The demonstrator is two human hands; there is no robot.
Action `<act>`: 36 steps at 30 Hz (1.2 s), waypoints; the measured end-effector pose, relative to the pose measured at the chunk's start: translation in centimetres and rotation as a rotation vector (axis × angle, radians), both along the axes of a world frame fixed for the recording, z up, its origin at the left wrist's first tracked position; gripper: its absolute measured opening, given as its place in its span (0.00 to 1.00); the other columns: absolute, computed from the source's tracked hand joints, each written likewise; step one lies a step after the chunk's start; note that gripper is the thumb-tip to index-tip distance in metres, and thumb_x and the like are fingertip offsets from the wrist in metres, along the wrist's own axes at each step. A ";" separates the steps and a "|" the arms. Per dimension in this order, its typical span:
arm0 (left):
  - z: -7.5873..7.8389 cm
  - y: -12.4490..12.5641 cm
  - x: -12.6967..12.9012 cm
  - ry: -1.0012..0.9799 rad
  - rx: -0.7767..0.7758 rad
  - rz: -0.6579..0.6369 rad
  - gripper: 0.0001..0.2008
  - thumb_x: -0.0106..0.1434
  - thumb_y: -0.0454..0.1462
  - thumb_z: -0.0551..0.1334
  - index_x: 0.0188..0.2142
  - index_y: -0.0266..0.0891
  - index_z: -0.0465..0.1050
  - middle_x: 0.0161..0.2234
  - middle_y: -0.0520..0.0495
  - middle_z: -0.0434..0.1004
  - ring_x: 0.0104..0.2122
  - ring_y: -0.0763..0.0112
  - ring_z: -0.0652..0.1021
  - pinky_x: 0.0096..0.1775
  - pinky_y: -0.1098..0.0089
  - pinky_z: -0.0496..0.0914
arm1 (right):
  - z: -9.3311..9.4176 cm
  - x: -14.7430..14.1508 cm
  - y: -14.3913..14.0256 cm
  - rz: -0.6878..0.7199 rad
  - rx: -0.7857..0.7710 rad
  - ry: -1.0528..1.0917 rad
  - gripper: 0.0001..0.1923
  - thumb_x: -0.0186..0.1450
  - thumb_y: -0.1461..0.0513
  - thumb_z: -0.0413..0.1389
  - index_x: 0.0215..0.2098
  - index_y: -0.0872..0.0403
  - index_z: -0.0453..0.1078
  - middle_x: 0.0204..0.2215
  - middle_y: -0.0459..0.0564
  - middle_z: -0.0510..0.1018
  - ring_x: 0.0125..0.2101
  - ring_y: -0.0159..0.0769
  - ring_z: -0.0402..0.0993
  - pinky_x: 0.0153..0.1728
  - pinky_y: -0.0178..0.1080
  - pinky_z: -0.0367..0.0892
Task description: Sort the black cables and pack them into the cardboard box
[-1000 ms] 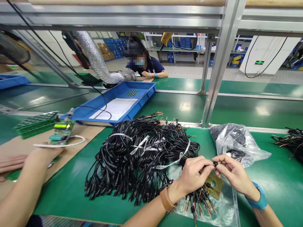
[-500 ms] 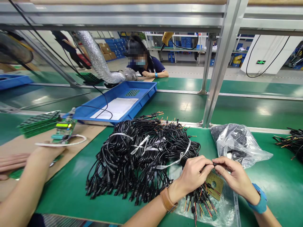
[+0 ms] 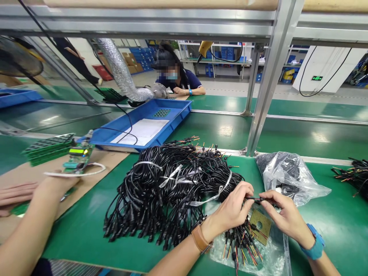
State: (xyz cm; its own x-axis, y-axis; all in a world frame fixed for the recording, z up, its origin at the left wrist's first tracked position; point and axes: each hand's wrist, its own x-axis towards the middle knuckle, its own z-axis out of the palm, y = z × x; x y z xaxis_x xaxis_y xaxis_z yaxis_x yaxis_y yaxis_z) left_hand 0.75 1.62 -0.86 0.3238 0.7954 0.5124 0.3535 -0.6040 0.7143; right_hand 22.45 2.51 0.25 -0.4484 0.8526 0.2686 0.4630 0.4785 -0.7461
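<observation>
A small black connector (image 3: 257, 199) is pinched between the fingers of the left hand (image 3: 233, 209) and right hand (image 3: 283, 215); at 9 o'clock, the large cable bundle (image 3: 172, 191) remains unprocessed.

The green bench (image 3: 330, 226) carries a black cable pile (image 3: 172, 191), plastic bags (image 3: 290, 176), perhaps cardboard (image 3: 94, 168).

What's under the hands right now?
Under the left hand and right hand: a tan plate, coloured wire ends, and a clear plastic bag. Anything beneath stays hidden.
</observation>
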 end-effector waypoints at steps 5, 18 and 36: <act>-1.1 0.2 0.2 0.008 0.092 0.047 0.04 0.71 0.32 0.56 0.38 0.38 0.66 0.36 0.45 0.73 0.37 0.67 0.74 0.39 0.68 0.71 | -0.4 -0.4 0.0 0.016 0.051 0.004 0.09 0.73 0.58 0.53 0.46 0.52 0.73 0.40 0.54 0.81 0.39 0.41 0.79 0.41 0.40 0.75; -2.2 0.1 0.3 0.129 0.127 0.089 0.09 0.68 0.28 0.54 0.32 0.38 0.67 0.30 0.47 0.74 0.29 0.70 0.75 0.32 0.71 0.69 | -2.1 -1.7 -0.2 0.101 0.167 0.022 0.08 0.74 0.64 0.49 0.45 0.51 0.70 0.39 0.54 0.80 0.40 0.40 0.79 0.40 0.40 0.74; -1.1 0.3 0.4 -0.007 0.076 0.079 0.07 0.68 0.29 0.57 0.33 0.37 0.71 0.28 0.49 0.74 0.28 0.71 0.74 0.32 0.72 0.67 | -1.8 -1.6 0.0 0.069 0.226 0.098 0.03 0.72 0.64 0.53 0.43 0.51 0.68 0.36 0.51 0.78 0.35 0.37 0.78 0.36 0.36 0.73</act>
State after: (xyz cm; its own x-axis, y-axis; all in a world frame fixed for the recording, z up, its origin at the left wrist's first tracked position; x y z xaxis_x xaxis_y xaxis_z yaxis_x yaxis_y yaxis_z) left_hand 1.11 1.91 -1.97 0.2580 0.7770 0.5743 0.3970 -0.6271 0.6701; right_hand 20.89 2.49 -1.59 -0.4659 0.7343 0.4937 0.3544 0.6661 -0.6563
